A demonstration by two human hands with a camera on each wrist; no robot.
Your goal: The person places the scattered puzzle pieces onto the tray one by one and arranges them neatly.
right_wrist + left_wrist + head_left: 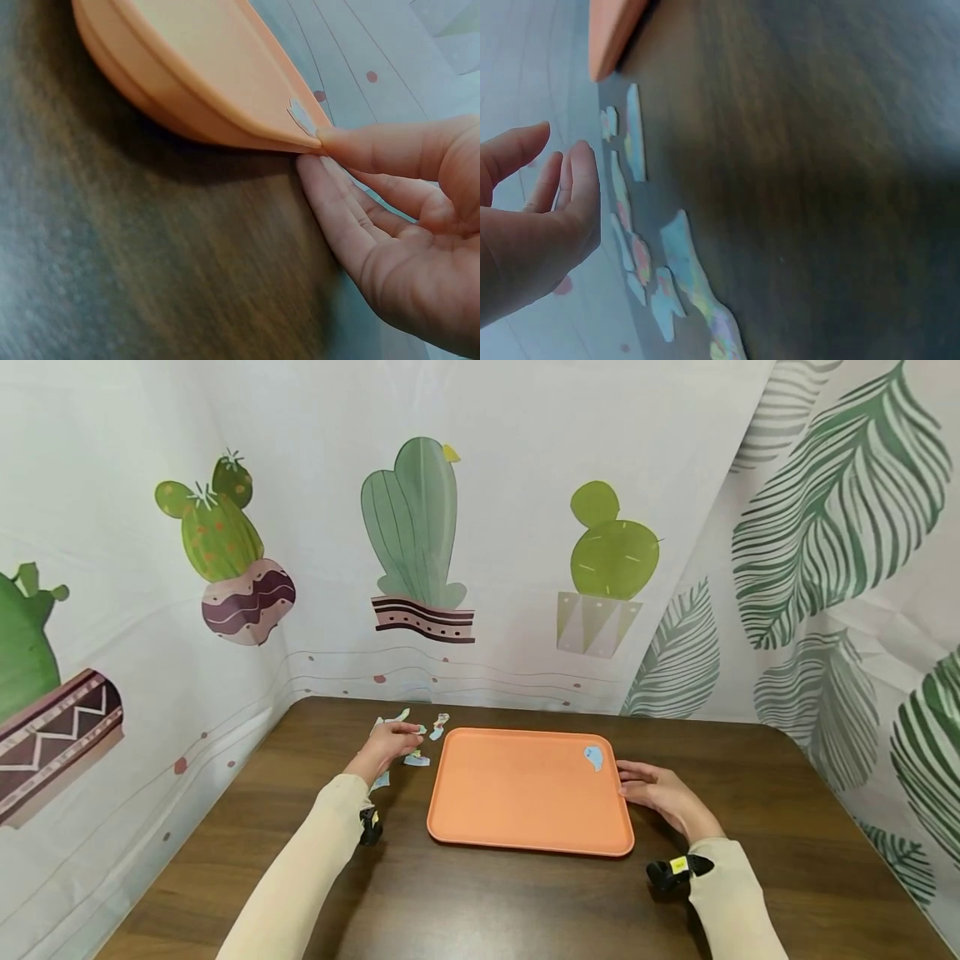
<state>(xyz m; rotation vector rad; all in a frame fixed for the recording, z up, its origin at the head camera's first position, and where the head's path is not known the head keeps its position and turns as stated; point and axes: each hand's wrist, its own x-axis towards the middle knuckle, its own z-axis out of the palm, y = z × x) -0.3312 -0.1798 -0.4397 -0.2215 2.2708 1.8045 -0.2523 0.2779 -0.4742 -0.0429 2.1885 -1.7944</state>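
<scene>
An orange tray point(525, 793) lies on the table, with one light-blue puzzle piece point(593, 759) at its far right corner. My right hand point(663, 793) pinches the tray's right rim, thumb on top and fingers beneath, as the right wrist view shows. Left of the tray, my left hand point(392, 745) hovers over several flat, irregular puzzle pieces point(634, 135) with pale-blue and multicoloured prints. Its fingers are loosely bent, thumb apart from them, and nothing shows between them. In the head view this hand hides part of the scattered pieces.
The brown wooden table point(450, 902) reaches back to a white cloth backdrop point(510, 460) printed with cacti and leaves. Each wrist bears a small black camera, the right one point(675, 870) with a yellow label.
</scene>
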